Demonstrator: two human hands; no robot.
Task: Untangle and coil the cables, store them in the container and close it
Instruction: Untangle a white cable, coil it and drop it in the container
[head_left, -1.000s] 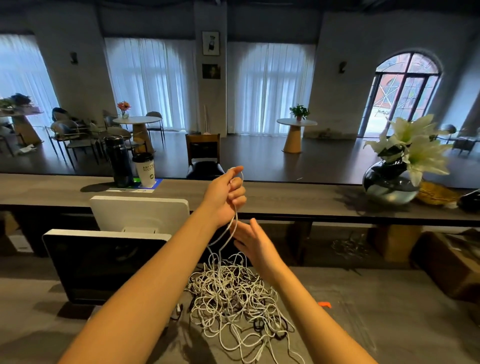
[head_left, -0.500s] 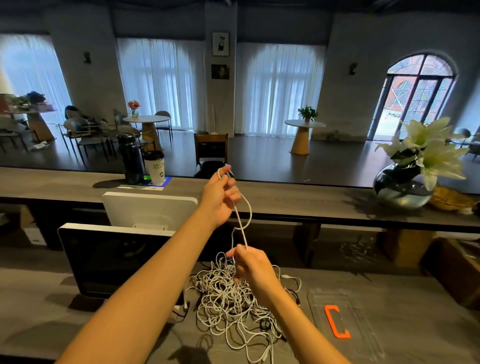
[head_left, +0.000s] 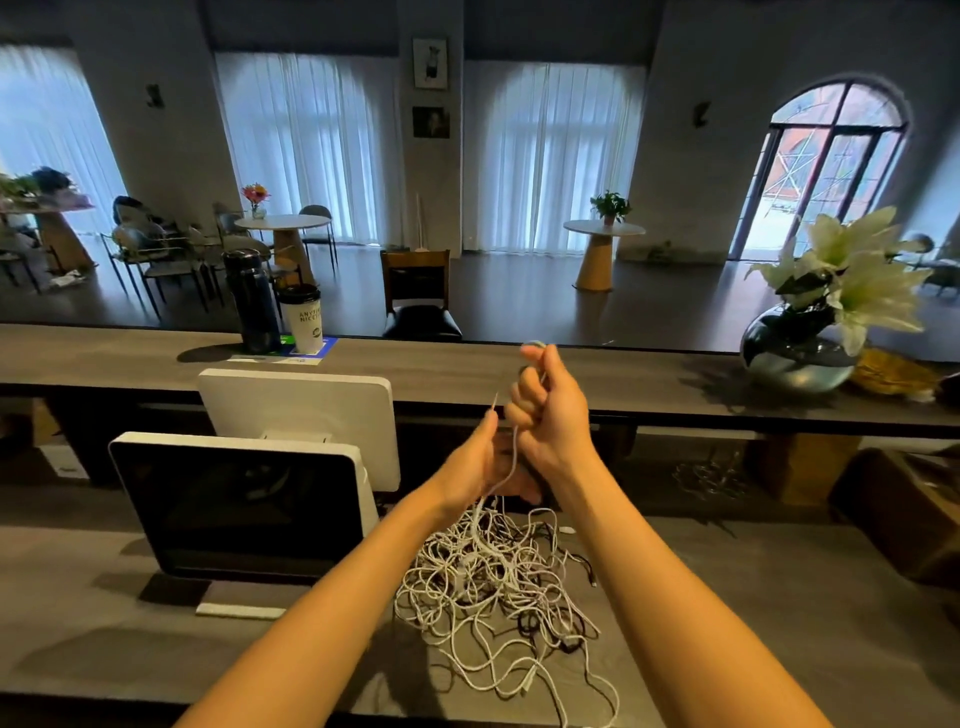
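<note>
At the far left of the raised counter (head_left: 597, 371) stand a dark bottle (head_left: 253, 301) and, just beside it on the right, a lidded paper cup (head_left: 303, 318), both on a blue-edged mat. Nearer, on the lower desk (head_left: 779, 623), 2 screens stand back to back: a dark one (head_left: 239, 506) facing the person and a white-backed one (head_left: 296, 413) behind it. Right of the screens, the left hand (head_left: 480, 460) reaches forward with thumb up and pinches a white cable strand (head_left: 511, 457) that rises out of the pile; how its other fingers lie cannot be told. Just right and higher, the right hand (head_left: 550, 410) is curled into a fist around the same strand, a small loop showing above its thumb. Below both hands the tangle of cables (head_left: 493, 577), mostly white with a few dark ones, lies on the desk between the forearms, loose ends trailing toward the near edge. At the far right of the counter sits a round glass vase (head_left: 795, 353) of white lilies.
</note>
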